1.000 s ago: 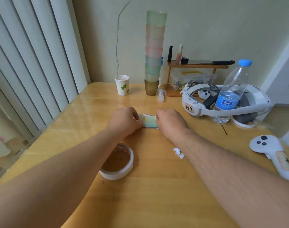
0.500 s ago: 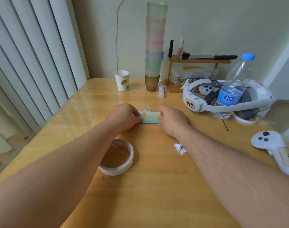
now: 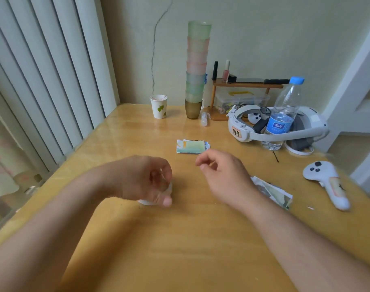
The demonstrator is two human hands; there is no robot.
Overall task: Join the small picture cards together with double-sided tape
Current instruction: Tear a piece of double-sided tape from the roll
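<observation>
While left hand point(image 3: 147, 181) grips tape roll point(image 3: 147, 200), right hand point(image 3: 223, 178) hovers loosely curled, seemingly empty, near cards point(image 3: 191, 146).

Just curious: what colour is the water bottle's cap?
Blue, clearest in the head view: the cap tops the clear water bottle.

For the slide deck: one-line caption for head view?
Left hand grips tape roll; right hand hovers near stacked picture cards.

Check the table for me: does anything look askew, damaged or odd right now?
Two things. The card stack is uneven, with edges poking out on its right side. A crumpled, folded card or paper lies beside the right forearm. Nothing looks spilled; the cup tower stands upright.
</observation>
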